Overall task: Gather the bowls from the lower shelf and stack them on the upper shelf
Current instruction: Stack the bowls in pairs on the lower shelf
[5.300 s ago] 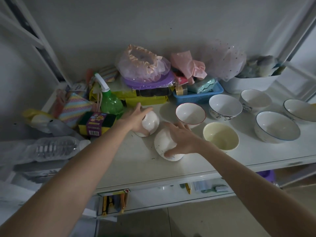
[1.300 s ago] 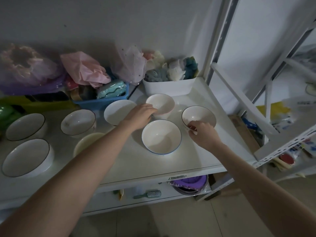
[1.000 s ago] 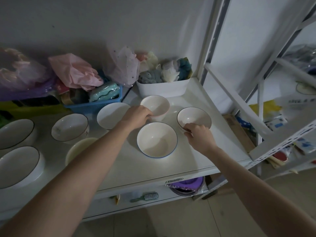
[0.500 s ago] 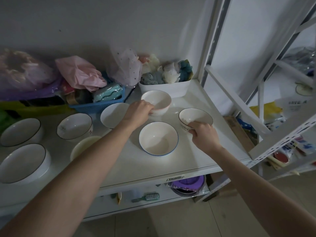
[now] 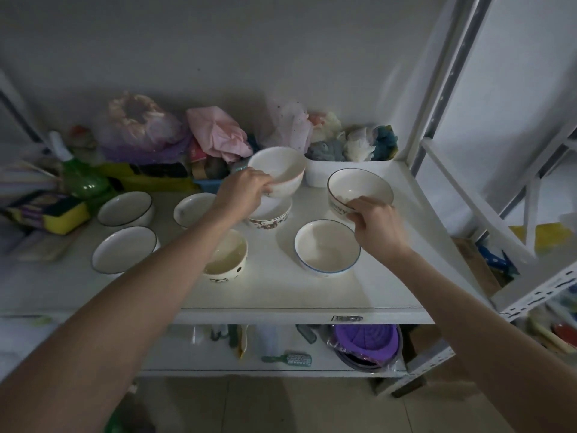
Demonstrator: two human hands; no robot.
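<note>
My left hand [image 5: 242,192] grips the rim of a white bowl with a reddish edge [image 5: 281,171], lifted above a patterned bowl [image 5: 271,215] on the white shelf [image 5: 281,295]. My right hand [image 5: 376,228] pinches the near rim of a lettered white bowl [image 5: 359,189], raised off the shelf. A blue-rimmed bowl [image 5: 326,246] stands under my right wrist. A cream bowl [image 5: 226,256] sits under my left forearm. Three more white bowls [image 5: 126,209] [image 5: 123,250] [image 5: 192,207] stand to the left.
A white tub of cloths [image 5: 346,170] and a blue basket stand at the back by the wall. A green spray bottle [image 5: 81,179] and sponges [image 5: 46,210] crowd the left. A shelf post [image 5: 437,98] rises at right. A purple item [image 5: 367,342] lies on the shelf below.
Both hands have lifted their bowls off the shelf. The left hand's bowl has moved left, over the patterned bowl. The view has shifted back and left.
</note>
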